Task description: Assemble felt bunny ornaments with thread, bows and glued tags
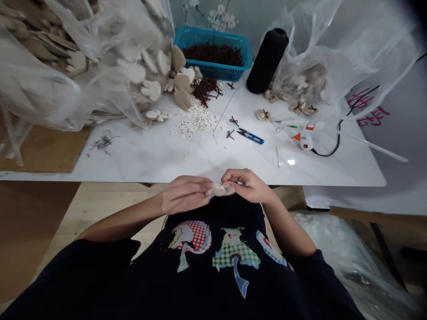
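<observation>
My left hand (187, 194) holds a small pale padded fabric piece (223, 190) by its left end, just off the table's front edge. At the other end of the piece, the thumb and fingers of my right hand (247, 184) are closed in a pinch. My fingers hide part of its shape. Beyond my hands lie blue thread snips (251, 136), with two brown bows (230, 134) to their left. A heap of small white labels (200, 119) is spread on the white table (160, 155), beside a pile of brown bows (206, 91).
A blue basket (213, 71) of brown bows stands at the back, near a black thread cone (267, 62). Plastic bags of beige shapes (133, 71) fill the left. A corded glue gun (305, 141) lies right, near finished-looking pieces with bows (263, 114).
</observation>
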`<move>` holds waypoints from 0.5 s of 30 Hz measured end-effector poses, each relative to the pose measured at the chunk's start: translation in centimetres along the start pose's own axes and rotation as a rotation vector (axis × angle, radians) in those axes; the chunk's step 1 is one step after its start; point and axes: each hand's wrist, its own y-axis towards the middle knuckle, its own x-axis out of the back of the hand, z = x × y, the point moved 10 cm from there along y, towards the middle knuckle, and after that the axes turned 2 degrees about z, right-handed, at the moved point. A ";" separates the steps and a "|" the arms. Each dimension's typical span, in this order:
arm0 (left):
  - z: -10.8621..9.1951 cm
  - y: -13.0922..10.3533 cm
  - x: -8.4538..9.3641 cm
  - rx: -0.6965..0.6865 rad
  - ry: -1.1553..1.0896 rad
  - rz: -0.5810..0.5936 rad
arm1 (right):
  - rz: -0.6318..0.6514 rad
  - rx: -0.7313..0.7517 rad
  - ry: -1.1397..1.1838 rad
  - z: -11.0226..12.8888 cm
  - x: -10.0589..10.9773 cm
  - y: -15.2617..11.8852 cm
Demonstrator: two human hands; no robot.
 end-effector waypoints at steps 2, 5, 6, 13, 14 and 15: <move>-0.2 0.2 0.4 -0.001 -0.025 -0.142 | -0.100 0.048 -0.063 0.7 0.2 -0.3; 1.7 0.9 0.8 0.230 -0.116 -0.317 | -0.248 0.096 -0.158 1.9 0.5 -1.3; 2.5 1.1 0.5 0.319 -0.168 -0.318 | -0.289 0.103 -0.188 2.3 0.6 -1.6; 4.0 0.8 -0.8 0.459 -0.396 -0.241 | -0.717 0.097 -0.079 0.4 4.2 -4.0; 3.6 0.8 -0.9 0.433 -0.403 -0.224 | -0.680 0.087 -0.039 -0.3 3.9 -3.4; 3.3 0.7 -1.1 0.404 -0.402 -0.201 | -0.620 0.075 -0.003 -0.9 3.4 -2.6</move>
